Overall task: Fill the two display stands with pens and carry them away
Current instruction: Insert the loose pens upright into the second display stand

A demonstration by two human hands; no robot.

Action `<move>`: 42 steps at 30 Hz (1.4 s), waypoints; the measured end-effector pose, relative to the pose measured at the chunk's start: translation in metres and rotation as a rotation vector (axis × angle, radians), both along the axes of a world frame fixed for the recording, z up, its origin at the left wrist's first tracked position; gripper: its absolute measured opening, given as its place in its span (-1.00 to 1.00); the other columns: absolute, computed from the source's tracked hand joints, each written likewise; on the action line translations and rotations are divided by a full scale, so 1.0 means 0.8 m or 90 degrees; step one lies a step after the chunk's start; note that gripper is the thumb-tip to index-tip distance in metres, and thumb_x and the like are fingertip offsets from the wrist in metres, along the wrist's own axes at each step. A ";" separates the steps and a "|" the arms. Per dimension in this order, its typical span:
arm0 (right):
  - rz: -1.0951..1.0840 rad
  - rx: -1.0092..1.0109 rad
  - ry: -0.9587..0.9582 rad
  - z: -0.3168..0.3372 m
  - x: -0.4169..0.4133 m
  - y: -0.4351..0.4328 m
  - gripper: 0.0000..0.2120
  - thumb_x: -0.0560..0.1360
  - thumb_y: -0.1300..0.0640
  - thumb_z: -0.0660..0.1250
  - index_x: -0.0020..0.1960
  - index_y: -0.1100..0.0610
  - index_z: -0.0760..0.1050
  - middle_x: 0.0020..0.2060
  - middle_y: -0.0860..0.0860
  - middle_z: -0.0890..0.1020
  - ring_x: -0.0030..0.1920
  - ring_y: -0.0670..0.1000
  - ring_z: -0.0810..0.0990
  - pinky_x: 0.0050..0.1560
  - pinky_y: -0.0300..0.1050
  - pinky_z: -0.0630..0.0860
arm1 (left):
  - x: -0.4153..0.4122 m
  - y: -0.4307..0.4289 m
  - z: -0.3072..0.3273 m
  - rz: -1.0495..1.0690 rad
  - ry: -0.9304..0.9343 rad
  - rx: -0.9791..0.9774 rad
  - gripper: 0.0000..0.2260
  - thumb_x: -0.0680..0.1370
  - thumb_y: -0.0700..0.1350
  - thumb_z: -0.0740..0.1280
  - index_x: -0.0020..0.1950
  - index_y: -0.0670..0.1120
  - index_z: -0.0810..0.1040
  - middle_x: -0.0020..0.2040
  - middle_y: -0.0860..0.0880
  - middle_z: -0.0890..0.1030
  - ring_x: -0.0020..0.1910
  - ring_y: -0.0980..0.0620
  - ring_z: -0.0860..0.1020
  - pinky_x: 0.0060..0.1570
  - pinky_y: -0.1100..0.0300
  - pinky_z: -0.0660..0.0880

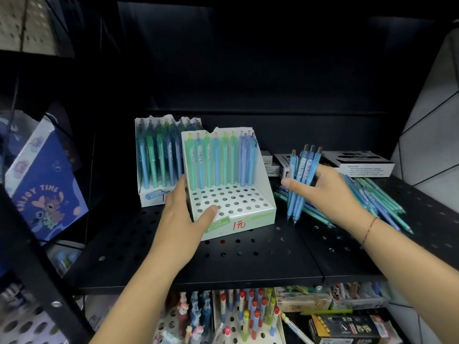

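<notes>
The black perforated shelf [248, 259] ran right across, and both stands sat on it, left of centre. The front display stand [263, 214], white with a green label and a red price mark, stood angled; only its back rows held upright pens, with the punched holes ahead of them showing. Just behind and to its left, the rear display stand [146, 197] was packed with blue and green pens. On the right of the shelf lay the loose pile of pens [372, 197], fanned out flat, with white boxes [357, 162] behind it. The left hand [181, 219] was on the front stand's left wall. Its grip was curled round that wall, thumb lying across the holed top near the front corner. The right hand [330, 192] hung between the stand and the pile. Its grip was closed round a bundle of blue pens [301, 170], held upright with the tips down, just above the shelf.
</notes>
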State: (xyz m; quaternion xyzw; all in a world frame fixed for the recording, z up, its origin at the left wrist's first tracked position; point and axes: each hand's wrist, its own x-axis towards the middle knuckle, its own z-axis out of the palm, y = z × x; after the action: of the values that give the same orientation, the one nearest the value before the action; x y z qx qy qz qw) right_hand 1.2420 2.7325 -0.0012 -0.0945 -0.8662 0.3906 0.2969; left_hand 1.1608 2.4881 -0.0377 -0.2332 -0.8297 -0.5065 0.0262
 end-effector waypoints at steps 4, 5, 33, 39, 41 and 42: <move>0.008 -0.014 0.024 0.007 0.004 -0.001 -0.91 0.48 0.04 0.40 -0.16 0.04 0.54 -0.36 -0.05 0.54 -0.51 -0.21 0.48 -0.46 -0.40 0.39 | 0.004 0.002 0.006 0.041 0.067 0.006 -0.25 0.51 0.18 0.28 0.56 0.14 -0.07 0.56 0.16 0.01 0.53 0.11 0.04 0.47 0.05 0.11; 0.007 -0.023 0.027 0.012 0.005 -0.002 -0.88 0.47 0.02 0.40 -0.17 0.06 0.54 -0.38 -0.01 0.56 -0.53 -0.16 0.44 -0.49 -0.33 0.40 | 0.008 0.003 0.009 0.048 0.116 0.015 -0.29 0.51 0.18 0.27 0.56 0.13 -0.04 0.54 0.18 0.04 0.51 0.13 0.06 0.44 0.10 0.12; 0.258 -0.241 0.072 0.092 -0.051 -0.078 -0.82 0.53 0.21 0.33 0.11 0.17 0.45 -0.33 0.04 0.56 -0.43 0.00 0.49 -0.40 -0.21 0.52 | 0.022 -0.005 0.026 -0.064 -0.024 0.248 -0.74 0.63 0.02 0.10 -0.11 -0.03 0.52 -0.37 0.09 0.49 -0.39 0.12 0.41 -0.20 0.19 0.42; 0.102 -0.013 0.096 0.080 -0.088 -0.068 -0.74 0.49 0.15 0.41 0.09 0.05 0.38 -0.30 0.03 0.54 -0.42 -0.06 0.57 -0.39 -0.27 0.53 | -0.002 -0.017 0.022 0.025 0.014 0.322 -0.70 0.58 0.10 0.10 -0.10 -0.07 0.49 -0.39 0.09 0.48 -0.44 0.11 0.39 -0.32 0.33 0.39; 0.092 0.017 0.064 0.070 -0.093 -0.070 -0.73 0.48 0.11 0.41 0.09 0.02 0.37 -0.28 0.06 0.56 -0.38 -0.03 0.59 -0.37 -0.28 0.55 | -0.006 -0.019 0.015 0.040 0.004 0.323 -0.70 0.61 0.05 0.10 -0.11 -0.10 0.49 -0.40 0.08 0.48 -0.45 0.08 0.37 -0.36 0.36 0.38; 0.078 0.040 0.052 0.066 -0.095 -0.070 -0.71 0.48 0.10 0.42 0.09 -0.01 0.35 -0.26 0.07 0.57 -0.38 -0.02 0.60 -0.37 -0.27 0.56 | -0.007 -0.020 0.012 0.042 0.001 0.321 -0.71 0.62 0.03 0.10 -0.11 -0.10 0.49 -0.40 0.07 0.48 -0.46 0.08 0.37 -0.37 0.36 0.37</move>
State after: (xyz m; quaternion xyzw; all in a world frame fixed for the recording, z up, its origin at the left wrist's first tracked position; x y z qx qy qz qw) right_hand 1.1662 2.6767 0.0515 -0.0158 -0.8693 0.3842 0.3107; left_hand 1.1552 2.4721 -0.0281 -0.1923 -0.6845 -0.6960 0.1007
